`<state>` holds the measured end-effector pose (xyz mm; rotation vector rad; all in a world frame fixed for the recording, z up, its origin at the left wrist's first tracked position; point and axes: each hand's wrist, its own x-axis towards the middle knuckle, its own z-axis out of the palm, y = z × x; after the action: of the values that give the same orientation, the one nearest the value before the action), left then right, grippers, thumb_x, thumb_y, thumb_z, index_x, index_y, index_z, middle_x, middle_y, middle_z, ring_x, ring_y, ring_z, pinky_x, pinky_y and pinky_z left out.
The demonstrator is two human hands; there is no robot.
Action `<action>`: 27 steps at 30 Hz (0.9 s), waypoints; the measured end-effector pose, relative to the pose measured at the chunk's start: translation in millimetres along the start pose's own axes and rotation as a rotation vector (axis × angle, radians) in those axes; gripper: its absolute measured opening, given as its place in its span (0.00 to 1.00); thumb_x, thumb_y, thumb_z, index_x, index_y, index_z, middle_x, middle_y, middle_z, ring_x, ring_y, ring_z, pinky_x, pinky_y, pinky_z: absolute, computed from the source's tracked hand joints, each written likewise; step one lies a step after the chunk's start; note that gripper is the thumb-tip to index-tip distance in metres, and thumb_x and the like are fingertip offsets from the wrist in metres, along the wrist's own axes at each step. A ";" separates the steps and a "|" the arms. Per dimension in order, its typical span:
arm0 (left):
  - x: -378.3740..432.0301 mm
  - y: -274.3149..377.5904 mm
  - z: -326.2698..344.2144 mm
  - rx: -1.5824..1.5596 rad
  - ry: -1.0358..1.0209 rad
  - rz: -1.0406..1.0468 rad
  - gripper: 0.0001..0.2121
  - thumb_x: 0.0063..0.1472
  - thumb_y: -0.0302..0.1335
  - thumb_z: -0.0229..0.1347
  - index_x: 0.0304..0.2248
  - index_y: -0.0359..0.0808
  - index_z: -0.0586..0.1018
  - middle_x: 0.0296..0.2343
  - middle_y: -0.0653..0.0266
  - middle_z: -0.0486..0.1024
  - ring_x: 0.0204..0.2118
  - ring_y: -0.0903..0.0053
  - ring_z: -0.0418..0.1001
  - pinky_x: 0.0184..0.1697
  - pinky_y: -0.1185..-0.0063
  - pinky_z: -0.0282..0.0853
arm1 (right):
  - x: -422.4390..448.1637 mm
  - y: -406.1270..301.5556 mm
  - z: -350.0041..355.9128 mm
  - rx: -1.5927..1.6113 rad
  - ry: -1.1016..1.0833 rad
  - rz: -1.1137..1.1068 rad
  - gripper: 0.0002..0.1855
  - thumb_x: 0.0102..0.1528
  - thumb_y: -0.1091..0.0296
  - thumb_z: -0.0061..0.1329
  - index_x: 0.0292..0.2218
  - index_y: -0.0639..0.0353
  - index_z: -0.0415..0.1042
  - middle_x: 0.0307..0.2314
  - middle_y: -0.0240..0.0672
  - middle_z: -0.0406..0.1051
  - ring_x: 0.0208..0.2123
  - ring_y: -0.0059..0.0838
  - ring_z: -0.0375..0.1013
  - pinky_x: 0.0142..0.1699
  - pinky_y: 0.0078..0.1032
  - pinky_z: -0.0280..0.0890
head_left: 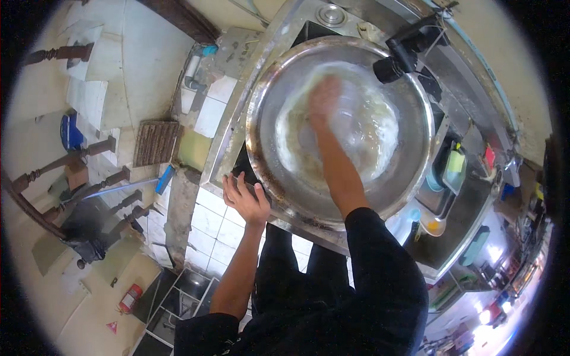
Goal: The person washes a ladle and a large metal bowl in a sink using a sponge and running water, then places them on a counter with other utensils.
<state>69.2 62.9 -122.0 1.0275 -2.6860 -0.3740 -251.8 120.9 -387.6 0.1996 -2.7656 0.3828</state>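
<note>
A wide round metal basin (267,147) sits over a stainless-steel sink, with cloudy, churning water (378,147) in its bottom. My right hand (326,95) is inside the basin, over its left-centre part. Motion blurs its fingers, so I cannot tell whether they hold anything. At the near left, my left hand (247,200) rests with spread fingers on the sink's front corner, beside the basin's stained rim. Above the basin's far right edge hangs a black faucet (392,66).
Right of the basin, a counter (465,196) carries a plastic container with a yellow-green sponge (456,161) and a metal tray. A round metal drain cover (331,15) lies at the back. To the left are a blue broom (164,180), wooden balusters (84,155) and a fire extinguisher (130,298).
</note>
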 end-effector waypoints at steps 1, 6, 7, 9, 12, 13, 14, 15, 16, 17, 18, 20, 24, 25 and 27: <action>-1.4 1.2 -1.5 0.001 -0.010 0.014 0.24 0.62 0.40 0.43 0.50 0.29 0.66 0.53 0.43 0.58 0.60 0.54 0.48 0.58 0.57 0.39 | -11.5 -23.6 -21.4 0.066 -0.055 -0.103 0.29 0.58 0.60 0.35 0.55 0.71 0.55 0.56 0.55 0.54 0.59 0.49 0.52 0.64 0.40 0.42; -0.5 4.0 -5.5 -0.021 0.054 0.001 0.23 0.63 0.39 0.42 0.50 0.29 0.65 0.52 0.44 0.59 0.59 0.53 0.49 0.58 0.58 0.41 | -108.1 -38.3 -146.6 0.831 -0.412 -0.546 0.31 0.49 0.77 0.39 0.56 0.64 0.57 0.58 0.50 0.52 0.61 0.47 0.50 0.64 0.39 0.45; -1.2 2.4 -8.6 -0.027 0.060 0.004 0.23 0.63 0.39 0.42 0.50 0.29 0.65 0.52 0.44 0.59 0.59 0.53 0.49 0.58 0.58 0.41 | -126.0 -33.7 -179.5 0.940 -0.499 -0.603 0.31 0.49 0.78 0.39 0.56 0.64 0.57 0.58 0.49 0.53 0.61 0.47 0.49 0.64 0.39 0.45; 0.0 16.5 -9.5 -0.090 0.080 -0.024 0.22 0.61 0.37 0.45 0.50 0.30 0.65 0.51 0.44 0.60 0.60 0.52 0.50 0.58 0.56 0.40 | -166.9 12.7 -212.0 0.873 -0.803 -0.507 0.31 0.48 0.79 0.39 0.56 0.67 0.57 0.56 0.51 0.55 0.60 0.47 0.52 0.63 0.38 0.47; -1.9 19.2 -13.1 -0.131 0.016 -0.047 0.22 0.60 0.36 0.46 0.50 0.28 0.65 0.51 0.44 0.60 0.59 0.52 0.51 0.58 0.56 0.41 | -180.3 79.7 -282.3 0.675 -1.196 -0.264 0.29 0.50 0.70 0.40 0.54 0.68 0.59 0.53 0.54 0.59 0.54 0.49 0.61 0.59 0.38 0.54; 0.5 26.3 -8.9 -0.164 -0.023 -0.051 0.23 0.60 0.35 0.47 0.50 0.28 0.64 0.51 0.44 0.60 0.58 0.52 0.51 0.58 0.56 0.42 | -190.1 118.9 -286.1 0.551 -1.196 -0.317 0.28 0.51 0.67 0.40 0.53 0.68 0.61 0.52 0.54 0.60 0.52 0.49 0.63 0.57 0.39 0.56; 2.2 18.7 -7.4 -0.182 -0.053 -0.040 0.25 0.59 0.36 0.49 0.50 0.26 0.63 0.48 0.44 0.64 0.55 0.49 0.55 0.57 0.56 0.44 | -162.6 124.5 -309.2 0.334 -1.372 -0.339 0.25 0.51 0.63 0.41 0.49 0.66 0.65 0.51 0.54 0.62 0.51 0.48 0.64 0.56 0.40 0.57; 5.8 21.1 -7.4 -0.185 -0.038 -0.038 0.25 0.59 0.36 0.49 0.50 0.26 0.63 0.48 0.44 0.64 0.55 0.49 0.55 0.57 0.56 0.44 | -125.4 127.3 -338.8 0.099 -1.533 -0.355 0.23 0.52 0.60 0.41 0.45 0.65 0.70 0.49 0.53 0.64 0.50 0.47 0.65 0.55 0.41 0.58; 6.6 34.6 -4.9 -0.197 -0.135 -0.103 0.26 0.57 0.35 0.51 0.50 0.25 0.63 0.45 0.44 0.66 0.51 0.49 0.59 0.54 0.57 0.49 | -122.8 159.4 -346.0 -0.077 -1.416 -0.343 0.20 0.51 0.59 0.42 0.42 0.62 0.72 0.47 0.52 0.65 0.48 0.47 0.67 0.53 0.42 0.59; 10.2 44.0 -3.8 -0.198 -0.221 -0.172 0.27 0.55 0.34 0.54 0.49 0.25 0.63 0.42 0.45 0.69 0.48 0.48 0.64 0.52 0.58 0.55 | -118.6 181.6 -349.5 -0.240 -1.293 -0.342 0.17 0.51 0.59 0.44 0.38 0.59 0.74 0.45 0.50 0.67 0.46 0.47 0.68 0.51 0.43 0.61; 14.1 50.4 -2.5 -0.413 -0.071 -0.208 0.24 0.50 0.31 0.60 0.43 0.25 0.67 0.32 0.47 0.74 0.37 0.51 0.71 0.43 0.63 0.64 | -107.3 192.3 -354.6 -0.240 -1.279 -0.342 0.17 0.51 0.59 0.44 0.38 0.59 0.74 0.45 0.50 0.67 0.46 0.47 0.68 0.51 0.43 0.61; 26.4 46.2 -6.6 -0.415 -0.103 -0.273 0.21 0.48 0.29 0.61 0.39 0.26 0.69 0.29 0.49 0.74 0.33 0.54 0.73 0.39 0.66 0.66 | -87.2 201.8 -363.6 -0.426 -0.999 -0.490 0.17 0.49 0.58 0.46 0.38 0.54 0.74 0.42 0.47 0.69 0.41 0.45 0.71 0.46 0.42 0.63; 46.5 55.7 -40.5 -0.616 -0.210 -0.300 0.15 0.45 0.24 0.63 0.32 0.28 0.73 0.26 0.55 0.76 0.28 0.65 0.75 0.34 0.72 0.69 | -91.0 210.7 -351.6 -0.435 -0.894 -0.469 0.18 0.49 0.58 0.46 0.40 0.54 0.74 0.40 0.44 0.69 0.40 0.44 0.72 0.44 0.40 0.64; 48.9 49.8 -52.4 -0.700 -0.247 -0.285 0.14 0.44 0.23 0.63 0.30 0.29 0.73 0.26 0.58 0.77 0.28 0.69 0.75 0.33 0.73 0.69 | -90.8 205.4 -350.2 -0.390 -0.968 -0.411 0.18 0.48 0.59 0.46 0.41 0.53 0.73 0.40 0.44 0.69 0.40 0.43 0.72 0.44 0.41 0.65; 47.1 10.6 -36.8 -0.682 -0.297 -0.325 0.12 0.44 0.19 0.61 0.31 0.28 0.75 0.27 0.59 0.78 0.28 0.73 0.76 0.33 0.76 0.70 | -94.1 190.6 -349.7 -0.326 -1.041 -0.374 0.19 0.48 0.60 0.47 0.42 0.52 0.73 0.40 0.44 0.69 0.40 0.43 0.73 0.43 0.42 0.65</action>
<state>40.1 33.0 -77.9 1.2307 -2.2935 -1.4774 -89.6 411.5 -149.3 1.0675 -3.5768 -0.3998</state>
